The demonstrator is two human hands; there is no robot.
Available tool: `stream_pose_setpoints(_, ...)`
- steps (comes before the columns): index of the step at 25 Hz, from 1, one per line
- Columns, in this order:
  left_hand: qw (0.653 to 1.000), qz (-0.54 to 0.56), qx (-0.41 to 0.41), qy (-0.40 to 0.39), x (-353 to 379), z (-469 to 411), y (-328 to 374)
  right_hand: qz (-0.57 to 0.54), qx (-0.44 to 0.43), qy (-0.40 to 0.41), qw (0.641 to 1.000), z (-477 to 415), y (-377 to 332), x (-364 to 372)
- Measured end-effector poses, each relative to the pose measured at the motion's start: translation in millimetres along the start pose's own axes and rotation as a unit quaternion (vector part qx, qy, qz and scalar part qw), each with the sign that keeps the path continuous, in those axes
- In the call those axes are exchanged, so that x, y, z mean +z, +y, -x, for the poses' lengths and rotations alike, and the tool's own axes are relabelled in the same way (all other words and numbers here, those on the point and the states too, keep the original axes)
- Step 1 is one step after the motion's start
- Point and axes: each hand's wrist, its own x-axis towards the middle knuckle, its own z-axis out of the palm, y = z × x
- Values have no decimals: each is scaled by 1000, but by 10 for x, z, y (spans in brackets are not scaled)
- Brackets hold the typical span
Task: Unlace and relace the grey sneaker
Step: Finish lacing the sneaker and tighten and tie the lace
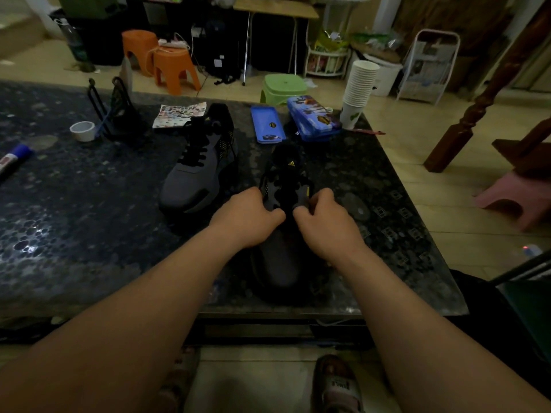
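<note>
Two grips pinching eyelet edges of grey mesh sneaker (278, 257) on dark speckled stone surface (89, 204): left hand (247, 219), right hand (325, 225)

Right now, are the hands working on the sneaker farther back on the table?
No, the left hand and right hand both pinch at the lacing of the nearer sneaker, while the farther sneaker lies untouched.
</note>
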Motion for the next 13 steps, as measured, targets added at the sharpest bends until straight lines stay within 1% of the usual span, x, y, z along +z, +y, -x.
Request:
stream_pose_setpoints(1, 1000, 17, 1, -19, -14, -6, -13, -16, 19, -5, 1000, -31, 1, -14)
stream_pose_setpoints(3, 998, 39, 6, -38, 2, 1, -8, -6, 36, -12, 999, -92, -33, -14)
stream_pose_setpoints(6, 1000, -7, 19, -10, 70, 43, 26, 35, 37, -16, 999, -155, -121, 0)
stream_pose_setpoints(10, 994, -90, 57, 30, 107, 136, 74, 37, 35, 0, 999, -153, -112, 5)
stream_pose_setpoints(13, 992, -97, 71, 29, 108, 127, 55, 25, 31, 12, 999, -151, -80, 14)
